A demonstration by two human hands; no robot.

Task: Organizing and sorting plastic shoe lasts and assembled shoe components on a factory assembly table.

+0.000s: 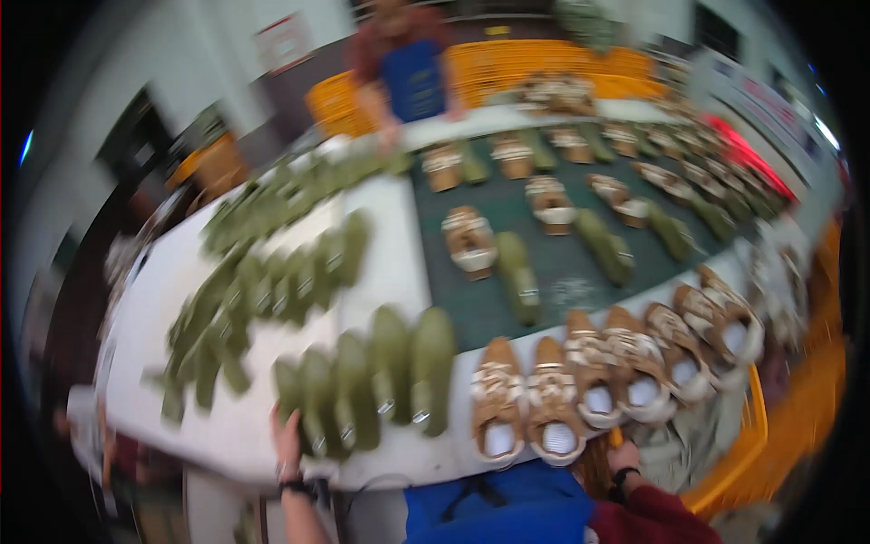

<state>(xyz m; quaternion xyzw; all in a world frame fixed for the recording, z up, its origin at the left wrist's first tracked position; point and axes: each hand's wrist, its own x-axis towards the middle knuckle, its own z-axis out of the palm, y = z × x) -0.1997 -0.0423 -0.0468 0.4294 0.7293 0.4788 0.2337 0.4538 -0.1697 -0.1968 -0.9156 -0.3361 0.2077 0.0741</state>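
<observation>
At the near edge of the white table, my left hand (286, 444) is at the leftmost of several green insoles (391, 363) standing in a row. Its thumb and fingers are apart, and its fingertips seem to touch that insole. My right hand (623, 458) is low, just below the table edge, with its fingers curled beside a brown piece (594, 464) and a small yellow-orange bit. Blur hides what it grips. Above it, tan and cream shoes (554, 399) stand side by side along the near edge, openings toward me.
A green belt (435, 313) carries shoes, each paired with an insole. More insoles (290, 281) lie in rows and piles on the white tabletop (145, 363) to the left. A person in a blue apron (412, 82) stands across, before orange crates (535, 59). Another orange crate (725, 485) is at my right.
</observation>
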